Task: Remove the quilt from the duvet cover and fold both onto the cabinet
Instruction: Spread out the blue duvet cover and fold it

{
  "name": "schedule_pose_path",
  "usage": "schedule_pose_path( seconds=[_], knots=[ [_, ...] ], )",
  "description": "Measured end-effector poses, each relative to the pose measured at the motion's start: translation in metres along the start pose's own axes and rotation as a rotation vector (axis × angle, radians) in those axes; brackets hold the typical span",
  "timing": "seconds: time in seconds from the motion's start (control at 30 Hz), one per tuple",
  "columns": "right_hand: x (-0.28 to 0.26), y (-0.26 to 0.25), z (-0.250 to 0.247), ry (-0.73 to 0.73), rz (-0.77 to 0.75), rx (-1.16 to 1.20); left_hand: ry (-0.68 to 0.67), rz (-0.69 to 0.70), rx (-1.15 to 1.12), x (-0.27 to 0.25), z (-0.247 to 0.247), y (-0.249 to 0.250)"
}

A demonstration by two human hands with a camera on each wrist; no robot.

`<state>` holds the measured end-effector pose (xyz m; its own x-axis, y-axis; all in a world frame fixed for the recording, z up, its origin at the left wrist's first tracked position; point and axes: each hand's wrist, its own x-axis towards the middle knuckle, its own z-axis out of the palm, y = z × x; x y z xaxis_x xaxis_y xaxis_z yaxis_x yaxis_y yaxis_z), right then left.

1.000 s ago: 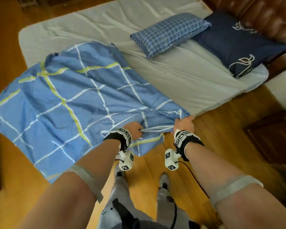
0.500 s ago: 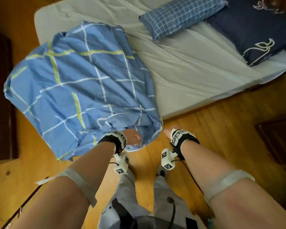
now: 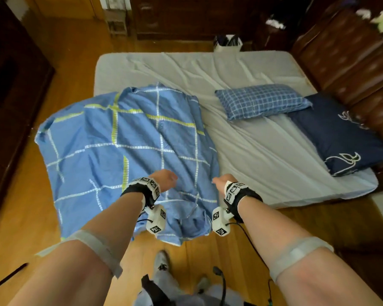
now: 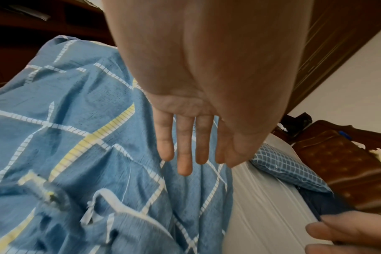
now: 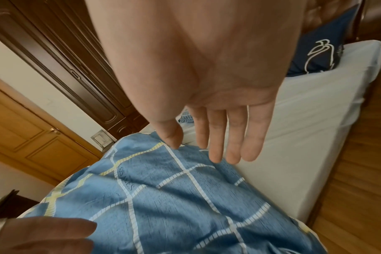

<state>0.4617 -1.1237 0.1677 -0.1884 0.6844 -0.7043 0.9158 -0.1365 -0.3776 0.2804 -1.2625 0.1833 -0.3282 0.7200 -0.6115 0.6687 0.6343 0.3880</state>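
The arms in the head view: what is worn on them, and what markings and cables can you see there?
Both forearms are bare, with no sleeves. Each wrist has a black strap with white tags printed in black squares, and a white camera block with the same tags hangs under it. A thin black cable runs from the right block. A pale grey band circles each arm near the elbow.

Person: bare forearms; black wrist straps [image 3: 139,189] with white marker cubes [image 3: 157,221]; grey elastic armbands [image 3: 93,246]; light grey trousers [image 3: 164,281]; black cables [image 3: 248,239].

Both arms extended forward; left hand [image 3: 165,179] and right hand [image 3: 222,181] level, fingers straight, palms down, empty.
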Motion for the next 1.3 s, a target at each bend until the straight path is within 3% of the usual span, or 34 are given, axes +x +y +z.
schedule_pose_path(
  seconds=[0.13,0.27,0.33,0.4,0.53,0.73,0.9,1.03,1.1,1.3],
  knots=[
    [0.032,-0.027,-0.003,0.033,-0.017,-0.002,0.013,-0.012,-0.055,0.033,-0.015,-0.008],
    [0.081,-0.037,0.004,-0.027,-0.026,0.021,-0.005,-0.042,-0.131,0.072,-0.015,-0.009],
    [0.151,-0.043,0.015,-0.067,-0.045,0.004,0.028,-0.110,-0.152,0.125,0.001,-0.013],
    [0.168,-0.045,0.017,-0.028,-0.033,0.016,0.054,-0.117,-0.131,0.134,0.003,-0.012],
    [0.271,-0.044,0.055,0.004,-0.021,-0.070,-0.018,-0.193,-0.076,0.220,0.066,-0.018],
    [0.367,-0.037,0.069,-0.033,-0.089,0.115,-0.122,-0.343,-0.031,0.293,0.117,-0.011],
    [0.385,-0.035,0.032,-0.058,-0.227,0.130,-0.128,-0.440,0.014,0.303,0.124,0.014],
    [0.405,-0.018,-0.023,0.073,-0.175,0.139,-0.145,-0.371,-0.040,0.314,0.120,0.063],
    [0.416,-0.008,-0.040,0.046,-0.154,0.088,-0.185,-0.374,-0.094,0.318,0.120,0.081],
    [0.402,-0.007,-0.010,-0.031,-0.062,0.029,-0.141,-0.459,-0.136,0.292,0.102,0.071]
  ],
)
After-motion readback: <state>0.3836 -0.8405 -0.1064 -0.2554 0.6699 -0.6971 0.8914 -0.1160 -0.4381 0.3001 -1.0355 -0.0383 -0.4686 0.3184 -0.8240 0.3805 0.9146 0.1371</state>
